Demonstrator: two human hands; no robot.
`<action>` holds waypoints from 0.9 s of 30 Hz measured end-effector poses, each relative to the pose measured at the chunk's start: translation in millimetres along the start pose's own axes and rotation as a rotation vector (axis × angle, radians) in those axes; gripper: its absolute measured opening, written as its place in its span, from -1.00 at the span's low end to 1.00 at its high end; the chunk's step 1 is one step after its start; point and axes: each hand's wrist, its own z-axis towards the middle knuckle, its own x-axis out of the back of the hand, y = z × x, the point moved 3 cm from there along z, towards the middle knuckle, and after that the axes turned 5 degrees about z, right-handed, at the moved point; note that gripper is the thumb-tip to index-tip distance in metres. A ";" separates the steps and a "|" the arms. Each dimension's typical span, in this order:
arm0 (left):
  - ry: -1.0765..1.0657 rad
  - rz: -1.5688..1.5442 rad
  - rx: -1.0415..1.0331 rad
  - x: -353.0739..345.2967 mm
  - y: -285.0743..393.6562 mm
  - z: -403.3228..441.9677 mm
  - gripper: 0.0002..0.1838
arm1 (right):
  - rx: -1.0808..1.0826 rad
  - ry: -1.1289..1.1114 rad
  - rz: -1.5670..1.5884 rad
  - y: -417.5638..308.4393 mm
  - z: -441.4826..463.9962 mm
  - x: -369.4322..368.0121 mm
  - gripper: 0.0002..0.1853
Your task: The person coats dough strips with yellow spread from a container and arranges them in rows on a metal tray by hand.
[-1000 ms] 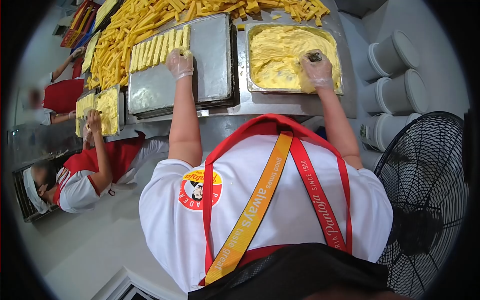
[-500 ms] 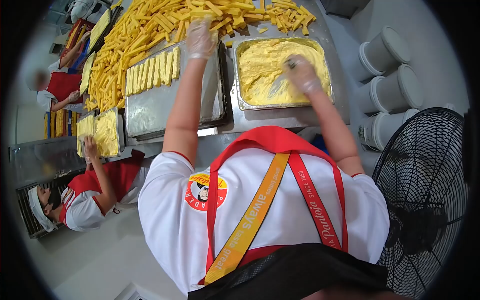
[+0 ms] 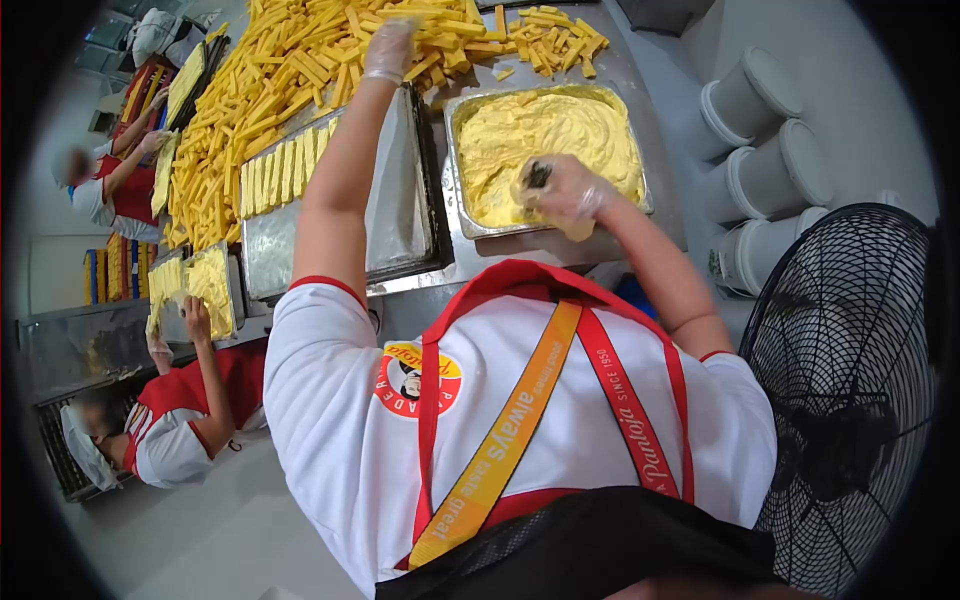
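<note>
My left hand, in a clear glove, reaches over the large pile of yellow sticks; its fingertips are blurred. My right hand, also gloved, closes round a small dark tool above the near side of a metal pan filled with yellow cream. Left of the pan lies a flat metal tray, bearing a row of cream-coated sticks along its far left part. My left forearm hides some of that row and tray.
A co-worker in a red apron works at a smaller cream pan on the left. Other people stand farther back, one in red. Stacked white buckets and a black fan are at the right.
My left hand has left the row of coated sticks on the tray and moved up to the pile. My right hand has swept left across the cream with the dark tool.
</note>
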 end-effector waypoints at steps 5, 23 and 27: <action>0.084 -0.867 0.320 106.0 46.7 -53.6 -0.74 | -0.188 0.497 -0.207 50.4 15.0 42.6 -0.72; -0.160 -1.021 0.386 109.3 165.6 -185.3 -0.65 | -0.044 0.499 0.371 16.8 -2.9 24.7 -0.69; -0.180 -1.047 0.407 112.2 164.2 -187.8 -0.64 | -0.257 0.615 -0.047 52.8 3.4 27.5 -0.60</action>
